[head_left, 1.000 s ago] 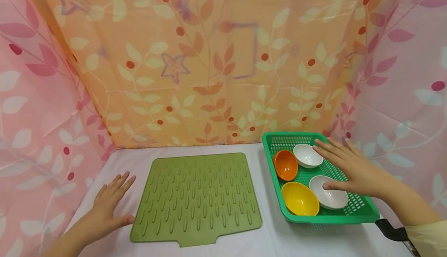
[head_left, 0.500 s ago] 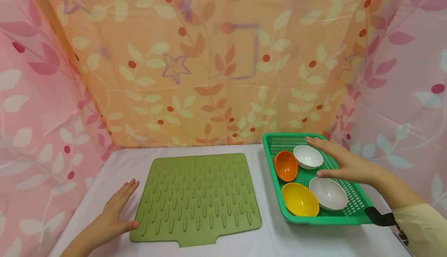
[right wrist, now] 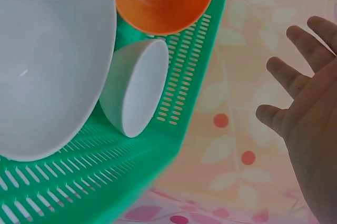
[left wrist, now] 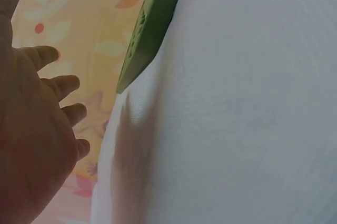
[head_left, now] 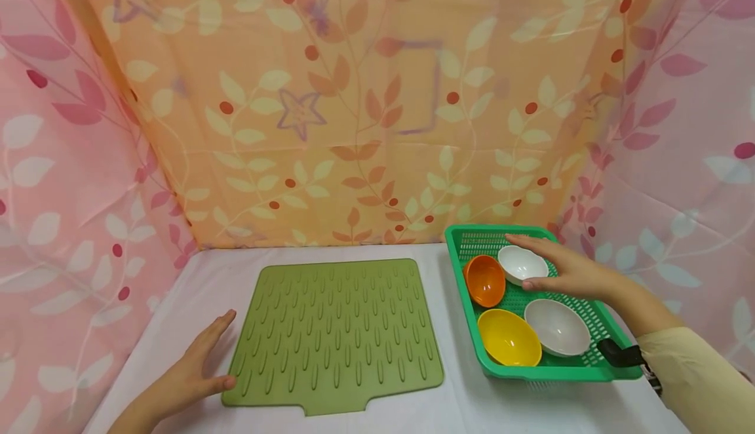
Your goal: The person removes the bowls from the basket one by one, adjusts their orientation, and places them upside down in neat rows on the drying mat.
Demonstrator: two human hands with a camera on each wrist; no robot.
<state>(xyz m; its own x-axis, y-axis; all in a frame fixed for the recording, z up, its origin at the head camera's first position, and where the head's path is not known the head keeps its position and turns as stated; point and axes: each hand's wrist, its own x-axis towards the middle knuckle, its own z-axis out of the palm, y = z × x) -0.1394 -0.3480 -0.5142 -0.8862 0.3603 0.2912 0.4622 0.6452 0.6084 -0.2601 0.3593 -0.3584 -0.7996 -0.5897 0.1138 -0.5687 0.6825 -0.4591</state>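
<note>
My right hand (head_left: 563,270) hovers over the green plastic basket (head_left: 554,374), holding nothing, its thumb overlapping the small white bowl (head_left: 522,260) in the head view. In front of that bowl lies a larger white bowl (head_left: 557,329). On the basket's left side are an orange bowl (head_left: 487,283) and a yellow bowl (head_left: 509,338). The right wrist view shows the fingers (right wrist: 287,77) extended beside the basket wall. My left hand (head_left: 191,372) holds nothing, its thumb at the left edge of the olive-green ridged mat (head_left: 336,329); in the left wrist view its fingers (left wrist: 66,84) are extended.
A white cloth (head_left: 457,401) covers the table. Patterned fabric hangs behind as an orange curtain (head_left: 354,178), with pink curtains at both sides. A black strap-like piece (head_left: 619,353) at the right wrist overlaps the basket's front right corner.
My right hand has moved left and a little up over the basket, its spread fingers coming together. The left hand has shifted slightly right and down, toward the mat. Bowls and mat stay put.
</note>
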